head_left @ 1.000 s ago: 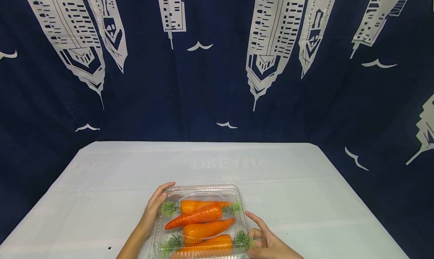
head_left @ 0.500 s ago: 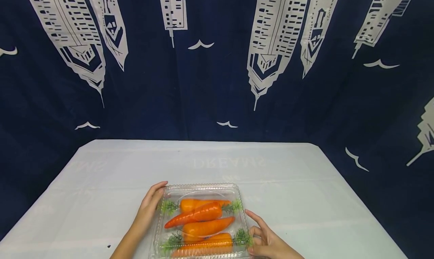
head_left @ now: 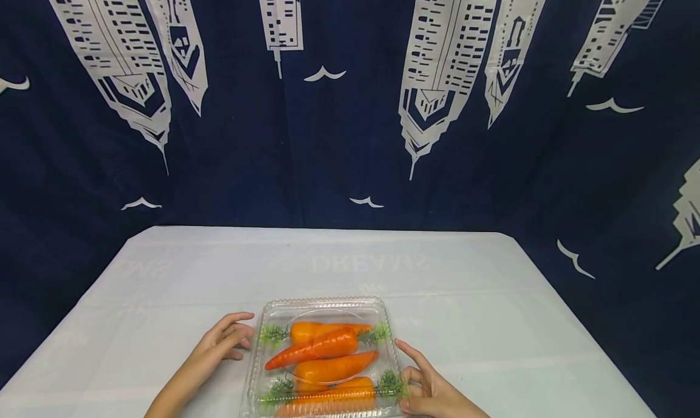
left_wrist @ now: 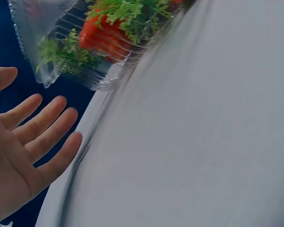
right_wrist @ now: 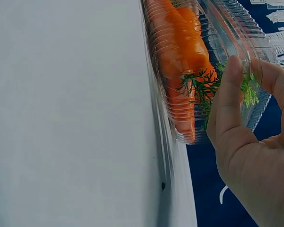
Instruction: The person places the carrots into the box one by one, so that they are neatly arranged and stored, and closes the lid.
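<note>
A clear plastic clamshell container (head_left: 322, 305) lies closed on the table near its front. Several carrots (head_left: 333, 364) with green tops show through its lid. My left hand (head_left: 221, 340) is just left of the container, apart from it. Its fingers are spread and hold nothing, as the left wrist view of the left hand (left_wrist: 31, 142) shows. On the other side, my right hand (head_left: 429, 384) pinches the container's right edge near the front corner. In the right wrist view the right hand (right_wrist: 251, 142) has its fingertips on the plastic rim, with carrots (right_wrist: 180, 52) behind the ribbed wall.
A white cloth covers the table (head_left: 492, 302), with faint lettering toward the back. Behind it hangs a dark blue curtain (head_left: 339, 132) printed with white buildings and birds. A small dark speck (right_wrist: 163, 186) is on the white cloth.
My left hand has let go of the container's left side and moved away to the left and toward me. The right hand and container have stayed nearly in place.
</note>
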Demonstrator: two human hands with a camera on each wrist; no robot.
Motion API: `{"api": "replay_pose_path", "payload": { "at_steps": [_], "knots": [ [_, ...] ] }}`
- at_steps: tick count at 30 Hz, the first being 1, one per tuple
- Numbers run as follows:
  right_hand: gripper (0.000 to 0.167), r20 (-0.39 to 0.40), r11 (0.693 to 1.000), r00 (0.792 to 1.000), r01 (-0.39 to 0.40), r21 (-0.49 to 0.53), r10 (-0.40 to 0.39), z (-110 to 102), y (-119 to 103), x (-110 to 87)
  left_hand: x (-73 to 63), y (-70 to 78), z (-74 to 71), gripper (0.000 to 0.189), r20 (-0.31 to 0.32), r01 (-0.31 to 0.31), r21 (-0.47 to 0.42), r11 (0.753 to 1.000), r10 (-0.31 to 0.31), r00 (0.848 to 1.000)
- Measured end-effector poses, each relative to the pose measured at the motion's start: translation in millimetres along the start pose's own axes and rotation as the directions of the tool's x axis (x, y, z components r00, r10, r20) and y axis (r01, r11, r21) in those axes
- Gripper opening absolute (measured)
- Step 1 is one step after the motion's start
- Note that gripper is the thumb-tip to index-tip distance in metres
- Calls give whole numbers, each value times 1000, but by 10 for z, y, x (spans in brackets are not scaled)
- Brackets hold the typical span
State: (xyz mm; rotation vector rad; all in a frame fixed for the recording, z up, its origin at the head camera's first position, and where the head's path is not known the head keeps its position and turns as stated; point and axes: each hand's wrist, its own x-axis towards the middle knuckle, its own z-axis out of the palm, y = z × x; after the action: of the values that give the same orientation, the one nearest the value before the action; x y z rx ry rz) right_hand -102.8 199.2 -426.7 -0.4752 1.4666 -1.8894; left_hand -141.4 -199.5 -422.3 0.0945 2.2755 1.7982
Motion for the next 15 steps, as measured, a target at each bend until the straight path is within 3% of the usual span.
{"api": "replay_pose_path", "payload": {
  "at_steps": [4,9,15],
  "knots": [
    [69,13,1000,1000,13,2,-13,1,-2,-5,-68,-26,-67,44,141,12,-57,998,-4,990],
    [70,7,1000,1000,18,-6,-18,4,-2,-8,-145,-72,-95,42,319,65,-109,992,-27,947],
    [68,9,1000,1000,20,11,-20,6,2,-11,-217,-125,-79,50,428,141,-142,980,-67,901]
  ]
}}
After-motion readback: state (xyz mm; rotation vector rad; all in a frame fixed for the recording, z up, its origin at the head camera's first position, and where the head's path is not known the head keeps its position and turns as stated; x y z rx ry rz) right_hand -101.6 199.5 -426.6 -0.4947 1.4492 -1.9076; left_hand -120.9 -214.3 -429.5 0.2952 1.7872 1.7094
